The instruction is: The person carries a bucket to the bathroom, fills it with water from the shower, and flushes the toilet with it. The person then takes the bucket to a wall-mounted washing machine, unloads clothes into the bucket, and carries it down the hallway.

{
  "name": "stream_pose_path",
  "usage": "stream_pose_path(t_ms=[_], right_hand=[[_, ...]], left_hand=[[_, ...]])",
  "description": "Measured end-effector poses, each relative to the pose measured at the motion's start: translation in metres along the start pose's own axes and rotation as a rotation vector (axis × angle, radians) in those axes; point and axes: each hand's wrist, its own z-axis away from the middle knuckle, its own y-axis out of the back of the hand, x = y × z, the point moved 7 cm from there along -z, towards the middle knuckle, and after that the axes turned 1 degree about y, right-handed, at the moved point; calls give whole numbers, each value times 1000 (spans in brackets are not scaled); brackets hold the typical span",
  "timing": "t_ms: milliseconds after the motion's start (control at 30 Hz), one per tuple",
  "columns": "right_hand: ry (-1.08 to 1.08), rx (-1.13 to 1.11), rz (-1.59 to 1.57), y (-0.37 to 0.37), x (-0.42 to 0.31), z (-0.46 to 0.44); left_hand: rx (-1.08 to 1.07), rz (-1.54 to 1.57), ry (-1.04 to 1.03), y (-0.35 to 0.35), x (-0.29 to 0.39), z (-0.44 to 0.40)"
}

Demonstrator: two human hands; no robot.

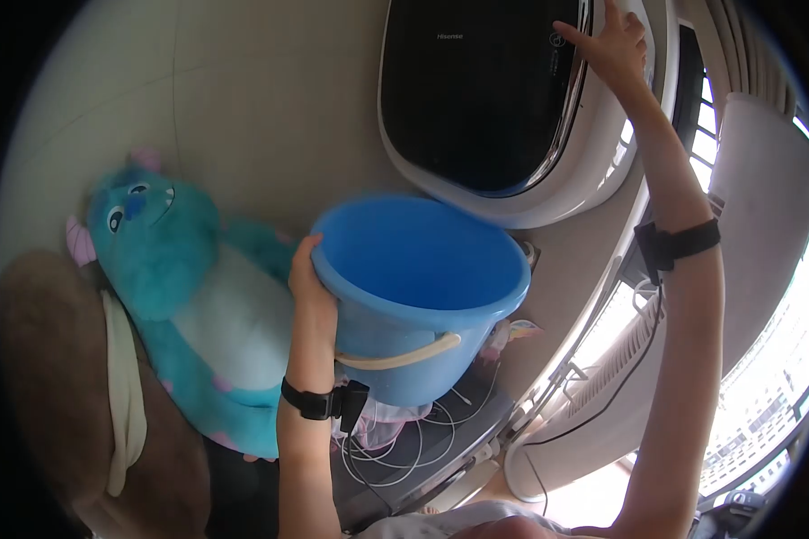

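A blue plastic bucket (395, 346) with a cream handle hangs in the middle, its mouth facing up toward me and its inside looking bare. My left hand (313, 283) grips the bucket's left rim, thumb on top, with the other fingers mostly hidden. Above it is a white rounded appliance with a glossy black front (476, 99) marked Hisense. My right hand (613, 52) rests at this appliance's right edge, fingers spread, thumb stretched toward a small round mark on the black panel. Each forearm wears a black strap with a cable.
A turquoise plush monster (234, 314) lies left of the bucket, beside a large brown plush shape (45, 359) with a cream band. White cables (413, 458) coil on a dark surface below the bucket. Curtains (737, 45) and a bright window are on the right.
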Motion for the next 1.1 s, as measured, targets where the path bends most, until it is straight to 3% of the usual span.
stream_pose_path(t_ms=[333, 733, 933, 1033, 1100], right_hand=[[-93, -41, 44, -11, -2, -4], [-124, -23, 67, -5, -7, -2], [-129, -25, 73, -5, -7, -2], [-136, -29, 70, -5, -7, -2], [-144, -33, 39, -4, -5, -2]], left_hand=[[-59, 68, 0, 8, 4, -54], [22, 46, 10, 10, 12, -60], [-60, -173, -184, 7, 21, -54], [-9, 0, 17, 13, 10, -61], [-113, -256, -153, 9, 18, -55]])
